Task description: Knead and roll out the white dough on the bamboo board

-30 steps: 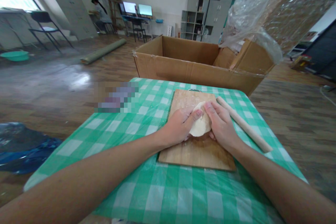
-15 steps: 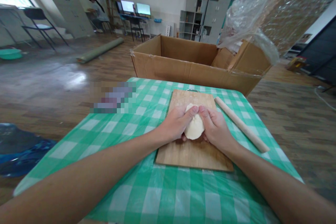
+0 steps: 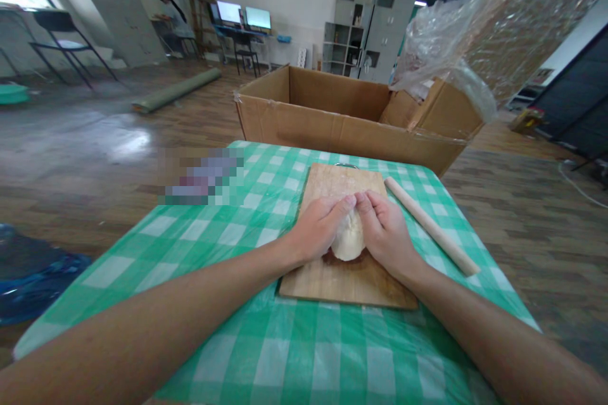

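Observation:
A pale, rounded lump of dough (image 3: 348, 242) is gripped from both sides over a wooden cutting board (image 3: 351, 283). My left hand (image 3: 319, 228) is closed on its left side, thumb pointing inward. On the other side my right hand (image 3: 387, 231) is closed on it too, and the thumbs nearly meet at the dough's far end. Most of the lower fingers are hidden behind the dough and palms. Whether the dough rests on the board I cannot tell. To the right of the board a wooden rolling pin (image 3: 431, 225) lies slanted on the tablecloth.
A green-and-white checked tablecloth (image 3: 228, 342) covers the table. At its far left lies a blurred-out item (image 3: 202, 178). Beyond the table stands a large open cardboard box (image 3: 342, 117) with plastic wrap (image 3: 427, 44). A person (image 3: 175, 22) sits in the far background.
The thumbs have come together over the far end of the dough, covering more of it. The dough's near end sits slightly lower in view. The whole scene has shifted a little left.

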Motion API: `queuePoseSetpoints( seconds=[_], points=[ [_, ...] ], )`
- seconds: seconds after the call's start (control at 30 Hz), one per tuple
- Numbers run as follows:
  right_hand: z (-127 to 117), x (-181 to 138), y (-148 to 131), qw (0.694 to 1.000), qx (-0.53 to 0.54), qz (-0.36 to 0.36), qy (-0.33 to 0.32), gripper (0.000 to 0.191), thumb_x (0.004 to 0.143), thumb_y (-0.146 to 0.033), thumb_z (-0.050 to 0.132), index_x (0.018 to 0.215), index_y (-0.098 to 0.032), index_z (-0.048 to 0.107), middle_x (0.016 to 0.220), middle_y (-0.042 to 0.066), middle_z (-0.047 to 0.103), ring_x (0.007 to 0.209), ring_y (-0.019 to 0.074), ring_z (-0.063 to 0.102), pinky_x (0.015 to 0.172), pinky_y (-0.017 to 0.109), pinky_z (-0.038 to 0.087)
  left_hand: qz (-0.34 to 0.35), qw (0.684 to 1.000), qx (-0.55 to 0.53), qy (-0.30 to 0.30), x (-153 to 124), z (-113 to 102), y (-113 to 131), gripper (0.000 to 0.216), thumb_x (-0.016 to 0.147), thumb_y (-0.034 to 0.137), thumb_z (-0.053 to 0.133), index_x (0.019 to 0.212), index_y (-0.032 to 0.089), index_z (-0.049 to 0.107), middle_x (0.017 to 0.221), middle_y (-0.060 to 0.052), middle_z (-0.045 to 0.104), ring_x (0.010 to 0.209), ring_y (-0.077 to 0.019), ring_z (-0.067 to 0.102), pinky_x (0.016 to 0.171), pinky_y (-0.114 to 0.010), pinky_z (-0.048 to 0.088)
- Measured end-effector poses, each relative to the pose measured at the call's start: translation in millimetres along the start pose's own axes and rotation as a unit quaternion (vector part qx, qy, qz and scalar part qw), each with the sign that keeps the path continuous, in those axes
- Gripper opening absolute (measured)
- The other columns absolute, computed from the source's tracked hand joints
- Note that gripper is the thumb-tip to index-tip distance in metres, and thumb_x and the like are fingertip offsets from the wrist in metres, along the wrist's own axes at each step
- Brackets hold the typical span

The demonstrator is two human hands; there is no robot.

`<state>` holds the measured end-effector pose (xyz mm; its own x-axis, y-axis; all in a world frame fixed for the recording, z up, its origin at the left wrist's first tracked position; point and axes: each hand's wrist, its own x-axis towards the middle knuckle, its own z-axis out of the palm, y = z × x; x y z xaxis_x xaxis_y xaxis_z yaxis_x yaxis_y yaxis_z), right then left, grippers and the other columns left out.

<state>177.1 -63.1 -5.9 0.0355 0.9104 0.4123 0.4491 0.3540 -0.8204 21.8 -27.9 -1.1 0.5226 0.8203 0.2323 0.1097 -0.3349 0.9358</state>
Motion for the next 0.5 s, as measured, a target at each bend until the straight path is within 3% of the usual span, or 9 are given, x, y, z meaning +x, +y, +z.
queuePoseSetpoints(
  seconds=[0.1, 0.2, 0.33, 0.5],
  points=[
    [0.8, 0.1, -1.9, 1.000, 0.002, -0.001, 0.015, 0.042, 0.105, -0.051, 0.046, 0.076, -0.022, 0.057, 0.074, 0.001, 0.060, 0.068, 0.0163, 0.054, 0.062, 0.029, 0.044, 0.008, 0.999, 0.050, 0.000, -0.2, 0.7, 2.5, 0.051, 0.104, 0.054, 0.040, 0.085, 0.017, 0.068, 0.077, -0.005, 0.071, 0.069, -0.0168, 0.065, 0.054, -0.023, 0.046],
    [3.5, -2.6, -3.7, 0.992, 0.089, 0.091, 0.006, 0.044, 0.102, -0.060, 0.047, 0.081, -0.023, 0.059, 0.067, 0.000, 0.061, 0.056, 0.0151, 0.055, 0.047, 0.027, 0.043, 0.013, 0.995, 0.092, 0.041, -1.6, 2.1, 4.9, 0.050, 0.105, 0.051, 0.040, 0.080, 0.017, 0.066, 0.073, -0.004, 0.070, 0.067, -0.0165, 0.064, 0.055, -0.024, 0.045],
    [3.6, -7.2, -5.9, 0.966, 0.158, 0.193, -0.070, 0.055, 0.098, -0.073, 0.043, 0.082, -0.024, 0.060, 0.049, -0.003, 0.057, 0.035, 0.0147, 0.052, 0.029, 0.024, 0.034, 0.009, 0.998, 0.053, 0.044, -2.9, 1.9, 5.7, 0.051, 0.106, 0.053, 0.040, 0.079, 0.017, 0.064, 0.068, -0.003, 0.069, 0.060, -0.0147, 0.064, 0.052, -0.022, 0.045],
    [0.3, -6.2, -4.1, 0.985, 0.113, 0.107, -0.077, 0.057, 0.100, -0.069, 0.044, 0.073, -0.022, 0.060, 0.050, -0.002, 0.058, 0.037, 0.0114, 0.050, 0.032, 0.022, 0.035, -0.032, 0.999, -0.008, 0.032, -2.0, 0.2, 2.0, 0.052, 0.105, 0.054, 0.041, 0.082, 0.015, 0.066, 0.064, -0.002, 0.067, 0.053, -0.0128, 0.061, 0.043, -0.019, 0.041]
  ],
)
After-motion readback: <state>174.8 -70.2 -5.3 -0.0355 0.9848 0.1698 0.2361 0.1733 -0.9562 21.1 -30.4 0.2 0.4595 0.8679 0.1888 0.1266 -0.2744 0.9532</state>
